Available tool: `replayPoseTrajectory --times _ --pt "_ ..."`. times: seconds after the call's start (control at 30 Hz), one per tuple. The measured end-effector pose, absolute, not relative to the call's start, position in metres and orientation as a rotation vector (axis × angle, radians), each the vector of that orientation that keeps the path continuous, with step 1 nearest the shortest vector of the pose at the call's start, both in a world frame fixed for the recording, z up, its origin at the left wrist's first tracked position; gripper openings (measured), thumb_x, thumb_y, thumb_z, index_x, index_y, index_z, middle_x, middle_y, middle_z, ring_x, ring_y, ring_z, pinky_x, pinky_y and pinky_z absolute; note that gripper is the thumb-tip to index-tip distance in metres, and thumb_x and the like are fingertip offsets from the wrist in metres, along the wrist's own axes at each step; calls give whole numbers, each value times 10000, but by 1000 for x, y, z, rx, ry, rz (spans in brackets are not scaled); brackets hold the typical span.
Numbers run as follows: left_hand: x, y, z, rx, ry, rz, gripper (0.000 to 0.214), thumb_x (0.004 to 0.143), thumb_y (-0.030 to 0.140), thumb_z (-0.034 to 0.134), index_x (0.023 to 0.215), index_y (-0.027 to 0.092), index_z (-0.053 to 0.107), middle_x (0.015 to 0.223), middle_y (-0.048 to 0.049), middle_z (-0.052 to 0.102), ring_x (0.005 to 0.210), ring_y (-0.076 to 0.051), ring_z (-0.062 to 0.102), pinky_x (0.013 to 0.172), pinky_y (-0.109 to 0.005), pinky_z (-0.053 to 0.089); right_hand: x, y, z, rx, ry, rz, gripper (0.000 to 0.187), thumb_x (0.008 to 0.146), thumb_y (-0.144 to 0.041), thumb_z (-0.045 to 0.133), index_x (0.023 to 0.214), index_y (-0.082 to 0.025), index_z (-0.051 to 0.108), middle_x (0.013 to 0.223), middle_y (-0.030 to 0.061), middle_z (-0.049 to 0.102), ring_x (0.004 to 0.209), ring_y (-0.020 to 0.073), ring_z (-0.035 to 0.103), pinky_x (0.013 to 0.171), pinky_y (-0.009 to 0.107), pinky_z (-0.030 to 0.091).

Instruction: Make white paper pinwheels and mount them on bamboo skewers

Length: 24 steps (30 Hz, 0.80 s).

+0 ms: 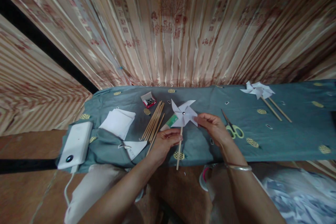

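A white paper pinwheel (183, 112) on a wooden stick (179, 150) is held up over the blue-grey cloth (288, 133). My left hand (165, 141) is closed round the stick just below the paper. My right hand (214, 126) pinches the right-hand blade of the pinwheel. A metal pin shows at the pinwheel's centre.
A bundle of wooden sticks (153, 120), a small red box of pins (148, 100), stacked white paper squares (118, 121) and a white power bank (76, 144) lie to the left. Green-handled scissors (233, 127) lie right of my hand. Finished pinwheels (258, 90) rest at the far right.
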<state>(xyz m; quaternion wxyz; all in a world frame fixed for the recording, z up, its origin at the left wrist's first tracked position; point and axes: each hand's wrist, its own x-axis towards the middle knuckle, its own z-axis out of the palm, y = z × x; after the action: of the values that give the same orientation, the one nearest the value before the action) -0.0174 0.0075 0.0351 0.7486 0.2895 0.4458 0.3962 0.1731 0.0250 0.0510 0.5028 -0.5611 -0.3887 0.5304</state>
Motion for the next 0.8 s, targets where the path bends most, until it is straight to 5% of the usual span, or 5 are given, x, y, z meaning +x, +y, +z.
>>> replayPoseTrajectory --times 0.8 --pt "-18 8 36 626 1015 912 416 433 304 932 772 129 767 692 -27 696 633 -115 602 671 -257 475 157 20 48 -1288 -1041 1480 353 524 -494 863 648 -195 721 636 -12 665 603 121 520 599 270 414"
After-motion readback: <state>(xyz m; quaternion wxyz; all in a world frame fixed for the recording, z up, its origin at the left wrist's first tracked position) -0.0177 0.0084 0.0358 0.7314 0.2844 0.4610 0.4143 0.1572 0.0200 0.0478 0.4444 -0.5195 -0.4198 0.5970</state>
